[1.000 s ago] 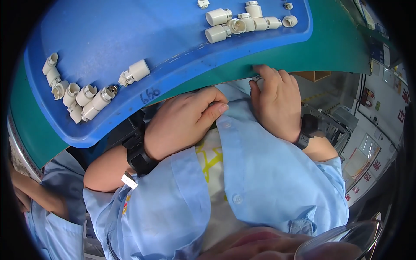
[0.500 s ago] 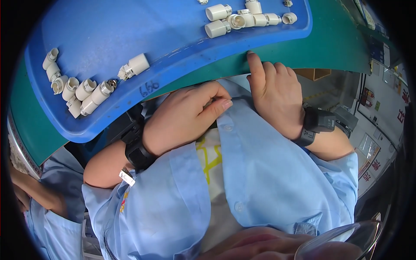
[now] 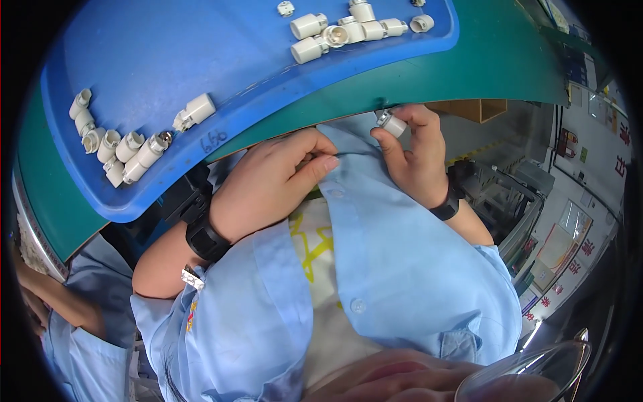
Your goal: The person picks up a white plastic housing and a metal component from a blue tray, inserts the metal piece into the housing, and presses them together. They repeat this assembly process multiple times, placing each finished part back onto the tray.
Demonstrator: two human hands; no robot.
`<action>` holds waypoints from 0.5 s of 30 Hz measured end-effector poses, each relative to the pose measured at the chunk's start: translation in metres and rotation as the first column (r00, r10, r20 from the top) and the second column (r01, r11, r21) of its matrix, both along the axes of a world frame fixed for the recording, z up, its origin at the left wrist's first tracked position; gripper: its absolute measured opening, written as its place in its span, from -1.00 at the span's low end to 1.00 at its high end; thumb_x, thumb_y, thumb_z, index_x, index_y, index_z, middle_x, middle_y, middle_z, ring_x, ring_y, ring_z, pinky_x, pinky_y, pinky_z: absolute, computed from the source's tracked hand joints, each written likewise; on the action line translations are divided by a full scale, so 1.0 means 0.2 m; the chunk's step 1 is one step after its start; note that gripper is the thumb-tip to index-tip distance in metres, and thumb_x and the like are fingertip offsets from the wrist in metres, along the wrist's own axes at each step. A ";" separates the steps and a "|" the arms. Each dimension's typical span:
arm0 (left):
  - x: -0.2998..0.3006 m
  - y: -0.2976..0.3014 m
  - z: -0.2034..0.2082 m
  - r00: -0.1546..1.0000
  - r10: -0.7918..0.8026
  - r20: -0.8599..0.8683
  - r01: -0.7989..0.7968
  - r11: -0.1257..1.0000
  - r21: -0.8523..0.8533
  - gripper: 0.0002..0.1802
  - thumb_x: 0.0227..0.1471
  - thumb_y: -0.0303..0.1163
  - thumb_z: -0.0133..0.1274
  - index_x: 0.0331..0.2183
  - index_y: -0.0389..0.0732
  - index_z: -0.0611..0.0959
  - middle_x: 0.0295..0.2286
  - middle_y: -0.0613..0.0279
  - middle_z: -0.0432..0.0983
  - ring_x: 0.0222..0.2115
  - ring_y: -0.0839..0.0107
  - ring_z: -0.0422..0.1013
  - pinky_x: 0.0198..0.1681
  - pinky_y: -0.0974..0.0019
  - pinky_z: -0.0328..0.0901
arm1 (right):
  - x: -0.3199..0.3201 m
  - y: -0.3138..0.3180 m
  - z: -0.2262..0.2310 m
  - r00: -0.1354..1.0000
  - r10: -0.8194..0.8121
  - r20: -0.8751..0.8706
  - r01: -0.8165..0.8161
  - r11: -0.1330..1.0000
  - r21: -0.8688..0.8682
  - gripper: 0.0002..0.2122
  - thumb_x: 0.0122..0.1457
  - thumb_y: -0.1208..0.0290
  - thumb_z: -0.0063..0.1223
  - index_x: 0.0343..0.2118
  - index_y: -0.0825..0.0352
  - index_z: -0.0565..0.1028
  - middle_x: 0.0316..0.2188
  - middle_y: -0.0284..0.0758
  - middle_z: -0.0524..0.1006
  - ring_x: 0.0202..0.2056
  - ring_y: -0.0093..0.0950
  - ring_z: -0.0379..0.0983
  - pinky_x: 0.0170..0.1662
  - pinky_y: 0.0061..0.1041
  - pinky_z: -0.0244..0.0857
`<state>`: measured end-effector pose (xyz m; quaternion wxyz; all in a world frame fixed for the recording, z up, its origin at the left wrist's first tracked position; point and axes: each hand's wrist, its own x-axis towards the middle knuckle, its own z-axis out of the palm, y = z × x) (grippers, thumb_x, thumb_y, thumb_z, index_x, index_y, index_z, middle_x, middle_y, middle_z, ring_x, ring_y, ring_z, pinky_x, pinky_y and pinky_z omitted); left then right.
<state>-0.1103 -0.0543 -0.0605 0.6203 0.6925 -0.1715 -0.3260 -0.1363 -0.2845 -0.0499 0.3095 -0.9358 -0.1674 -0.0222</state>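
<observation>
My right hand (image 3: pixel 422 154) pinches a white cylindrical fitting (image 3: pixel 391 124) between thumb and fingers, just off the table's front edge. The fitting has a silvery end facing up and left. Beside it to the left, my left hand (image 3: pixel 278 171) rests near the table edge, its fingers curled and the thumb close to them. Whatever those fingers hold, if anything, is hidden. Beyond both hands lies a blue tray (image 3: pixel 201 53) with more white fittings: a cluster (image 3: pixel 348 32) at the far right, a row (image 3: pixel 127 144) at the left, and a fitting (image 3: pixel 194 112) near the front rim.
The tray stands on a green tabletop (image 3: pixel 495 67). A brown box-like compartment (image 3: pixel 479 109) shows under the table's edge at right. At the lower left is another person's forearm (image 3: pixel 63 301). A small white piece (image 3: pixel 286 9) lies toward the tray's back.
My right hand has drawn back from the table edge and now holds a white fitting; before, its index finger lay stretched on the green tabletop. My left hand keeps its curled pose.
</observation>
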 end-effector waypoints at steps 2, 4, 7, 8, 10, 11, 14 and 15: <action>0.00 0.00 0.00 1.000 0.003 -0.013 -0.003 1.000 0.001 -0.82 0.01 -0.36 0.00 -0.37 -0.28 0.49 -0.50 0.15 0.46 -0.50 0.28 0.40 -0.41 0.33 0.26 | 0.00 -0.01 -0.02 1.000 0.005 0.003 -0.005 0.999 0.051 -0.61 -0.03 0.60 0.15 -0.17 0.38 0.21 -0.34 -0.21 0.39 -0.28 -0.46 0.36 -0.18 -0.57 0.22; 0.00 -0.01 0.00 1.000 0.004 -0.020 -0.004 1.000 0.001 -0.82 0.00 -0.36 0.01 -0.37 -0.28 0.49 -0.50 0.15 0.46 -0.49 0.28 0.40 -0.41 0.33 0.26 | 0.00 -0.01 -0.03 1.000 0.014 0.019 -0.017 0.988 0.151 -0.62 -0.03 0.60 0.16 -0.19 0.37 0.21 -0.32 -0.23 0.38 -0.29 -0.50 0.35 -0.19 -0.59 0.23; 0.00 -0.01 0.00 0.999 0.006 -0.040 -0.005 1.000 0.010 -0.82 0.00 -0.37 0.01 -0.37 -0.29 0.49 -0.49 0.15 0.47 -0.49 0.31 0.40 -0.41 0.34 0.27 | -0.01 -0.01 -0.04 1.000 0.006 0.008 -0.008 0.976 0.220 -0.63 -0.03 0.60 0.16 -0.19 0.37 0.22 -0.30 -0.26 0.37 -0.30 -0.53 0.34 -0.19 -0.60 0.22; 0.00 -0.01 0.00 0.999 0.005 -0.042 -0.005 1.000 0.010 -0.82 0.00 -0.37 0.01 -0.37 -0.29 0.49 -0.49 0.15 0.47 -0.49 0.31 0.40 -0.41 0.34 0.27 | -0.01 -0.01 -0.04 1.000 -0.007 -0.009 0.008 0.971 0.237 -0.63 -0.03 0.60 0.16 -0.19 0.37 0.23 -0.30 -0.26 0.37 -0.29 -0.54 0.34 -0.19 -0.61 0.22; 0.00 -0.01 0.00 0.998 0.006 -0.060 -0.006 1.000 0.010 -0.82 0.00 -0.37 0.02 -0.36 -0.29 0.49 -0.49 0.15 0.47 -0.50 0.32 0.40 -0.41 0.35 0.27 | -0.02 0.00 -0.04 0.999 -0.020 -0.028 0.026 0.966 0.257 -0.63 -0.02 0.60 0.16 -0.19 0.37 0.23 -0.29 -0.27 0.37 -0.29 -0.55 0.34 -0.19 -0.61 0.22; 0.00 -0.01 0.00 0.998 0.006 -0.068 -0.006 1.000 0.010 -0.82 0.00 -0.37 0.02 -0.36 -0.29 0.49 -0.49 0.16 0.47 -0.50 0.33 0.39 -0.42 0.36 0.26 | -0.02 0.00 -0.03 0.998 -0.037 -0.052 0.050 0.961 0.271 -0.64 -0.03 0.60 0.16 -0.20 0.38 0.24 -0.29 -0.28 0.37 -0.29 -0.56 0.33 -0.18 -0.62 0.22; -0.01 -0.02 0.00 0.998 0.005 -0.070 -0.004 1.000 0.008 -0.82 0.00 -0.37 0.02 -0.36 -0.29 0.49 -0.49 0.16 0.47 -0.51 0.34 0.39 -0.42 0.37 0.26 | -0.03 0.02 -0.02 0.992 -0.070 -0.103 0.098 0.950 0.298 -0.64 -0.03 0.60 0.16 -0.20 0.38 0.25 -0.29 -0.30 0.37 -0.28 -0.59 0.33 -0.17 -0.63 0.22; -0.01 -0.02 0.00 0.998 0.005 -0.070 -0.004 1.000 0.007 -0.82 0.00 -0.37 0.02 -0.36 -0.29 0.49 -0.49 0.16 0.47 -0.51 0.34 0.39 -0.42 0.37 0.26 | -0.03 0.03 -0.01 0.988 -0.080 -0.134 0.120 0.938 0.325 -0.64 -0.03 0.61 0.16 -0.20 0.38 0.25 -0.29 -0.30 0.36 -0.28 -0.59 0.33 -0.17 -0.63 0.22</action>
